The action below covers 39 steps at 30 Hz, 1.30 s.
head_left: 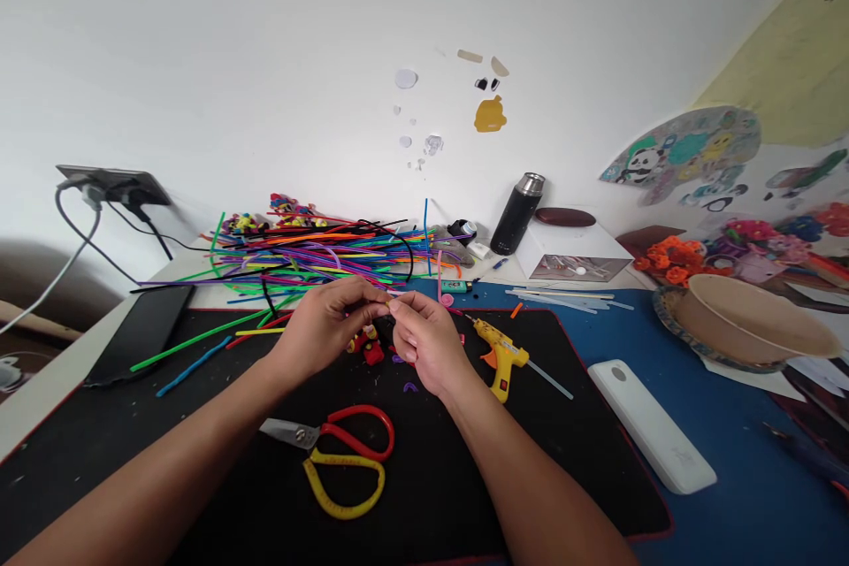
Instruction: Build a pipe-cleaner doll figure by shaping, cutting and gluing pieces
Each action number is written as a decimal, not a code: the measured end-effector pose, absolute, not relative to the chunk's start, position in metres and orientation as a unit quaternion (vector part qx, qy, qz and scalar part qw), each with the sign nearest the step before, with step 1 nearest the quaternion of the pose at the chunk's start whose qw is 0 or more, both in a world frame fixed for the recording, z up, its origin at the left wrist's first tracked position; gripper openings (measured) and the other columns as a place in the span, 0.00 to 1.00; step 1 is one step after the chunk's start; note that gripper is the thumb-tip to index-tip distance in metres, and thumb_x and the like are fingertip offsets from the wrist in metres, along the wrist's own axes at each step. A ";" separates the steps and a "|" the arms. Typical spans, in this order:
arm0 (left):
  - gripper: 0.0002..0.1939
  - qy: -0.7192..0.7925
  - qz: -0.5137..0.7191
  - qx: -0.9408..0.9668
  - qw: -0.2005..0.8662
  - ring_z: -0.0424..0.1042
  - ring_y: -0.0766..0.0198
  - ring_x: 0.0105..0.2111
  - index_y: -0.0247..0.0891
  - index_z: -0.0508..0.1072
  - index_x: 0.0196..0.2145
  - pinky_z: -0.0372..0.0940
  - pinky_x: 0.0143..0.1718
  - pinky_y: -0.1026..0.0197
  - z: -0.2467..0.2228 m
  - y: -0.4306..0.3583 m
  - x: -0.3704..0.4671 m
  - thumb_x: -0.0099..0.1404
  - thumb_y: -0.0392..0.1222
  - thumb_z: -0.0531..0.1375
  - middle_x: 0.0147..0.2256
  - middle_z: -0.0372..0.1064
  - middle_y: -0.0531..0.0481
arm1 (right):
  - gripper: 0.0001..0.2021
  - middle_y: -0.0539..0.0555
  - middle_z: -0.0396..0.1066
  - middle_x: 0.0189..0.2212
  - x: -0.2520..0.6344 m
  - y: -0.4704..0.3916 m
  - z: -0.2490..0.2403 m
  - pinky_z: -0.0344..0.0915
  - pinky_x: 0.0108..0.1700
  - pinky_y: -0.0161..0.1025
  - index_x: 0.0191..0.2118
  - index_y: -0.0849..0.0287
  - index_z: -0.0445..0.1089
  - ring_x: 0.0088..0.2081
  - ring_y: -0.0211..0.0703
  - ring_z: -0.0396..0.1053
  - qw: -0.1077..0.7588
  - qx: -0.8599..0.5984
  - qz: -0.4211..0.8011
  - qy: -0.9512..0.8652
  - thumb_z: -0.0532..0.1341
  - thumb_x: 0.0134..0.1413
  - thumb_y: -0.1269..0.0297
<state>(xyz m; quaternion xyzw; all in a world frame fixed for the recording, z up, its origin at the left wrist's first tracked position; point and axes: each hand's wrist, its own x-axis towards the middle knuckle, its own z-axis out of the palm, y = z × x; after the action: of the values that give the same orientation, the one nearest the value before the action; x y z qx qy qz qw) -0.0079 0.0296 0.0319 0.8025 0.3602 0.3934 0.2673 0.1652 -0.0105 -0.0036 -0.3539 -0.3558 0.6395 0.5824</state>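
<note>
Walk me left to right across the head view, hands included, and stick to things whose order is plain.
Dark socket panel → short blue strip → left hand → right hand → yellow glue gun → white oblong case → beige bowl.

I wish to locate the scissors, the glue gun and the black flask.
Scissors (306,436): head view, on the pivot.
Glue gun (505,357): head view, on the body.
Black flask (515,219): head view, on its side.

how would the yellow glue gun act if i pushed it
The yellow glue gun lies on its side, so it would probably slide or pivot, not roll. Its plastic-looking body suggests light weight. The stick jutting from its back might snag.
</note>
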 end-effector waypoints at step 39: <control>0.26 0.355 0.418 0.545 0.634 0.72 0.67 0.22 0.35 0.79 0.27 0.65 0.22 0.67 0.040 0.036 -0.009 0.52 0.61 0.79 0.24 0.73 0.53 | 0.21 0.39 0.58 0.16 0.166 -0.011 0.003 0.44 0.18 0.31 0.34 0.58 0.74 0.15 0.28 0.50 0.621 -0.359 0.593 -0.365 0.76 0.51 0.46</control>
<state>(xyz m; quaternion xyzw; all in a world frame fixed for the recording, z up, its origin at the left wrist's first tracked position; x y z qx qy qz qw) -0.0089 0.0364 0.0403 0.5448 0.3551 0.4178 0.6344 0.1656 -0.0109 0.0026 -0.3595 -0.3653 0.5932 0.6208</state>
